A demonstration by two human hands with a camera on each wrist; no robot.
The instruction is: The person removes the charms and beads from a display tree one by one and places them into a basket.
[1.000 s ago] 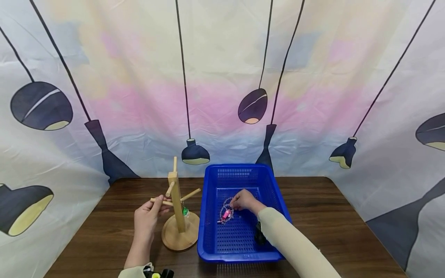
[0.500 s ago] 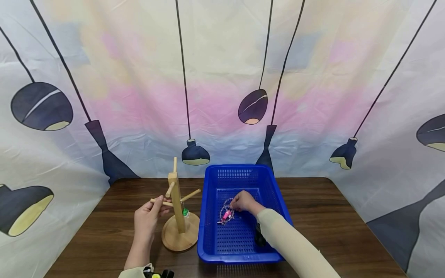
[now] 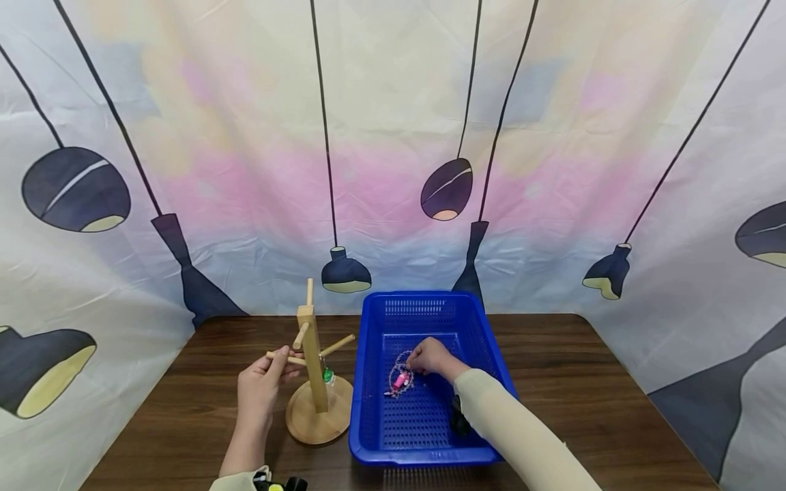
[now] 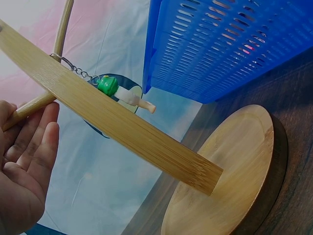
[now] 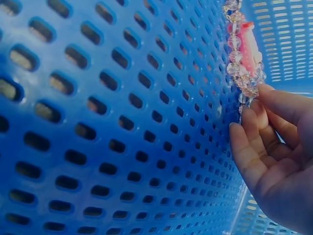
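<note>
A wooden peg stand [image 3: 316, 389] with a round base is on the table, left of a blue plastic basket [image 3: 424, 455]. With thumb and fingers my left hand [image 3: 258, 385] holds one of its lower pegs [image 4: 32, 108]. On another peg hangs a keychain [image 4: 107, 85] with a green and white charm, its ring looped over the wood. Inside the basket my right hand [image 3: 432, 356] pinches a string of clear beads [image 5: 235, 61] between thumb and fingertips. Among the beads lies a pink charm [image 3: 400, 380]. Part of the string is hidden by the fingers.
The dark brown wooden table [image 3: 571, 382] extends to both sides of the basket. A fabric backdrop [image 3: 393, 136] printed with lamps hangs behind it. The basket's slotted walls rise around the right hand.
</note>
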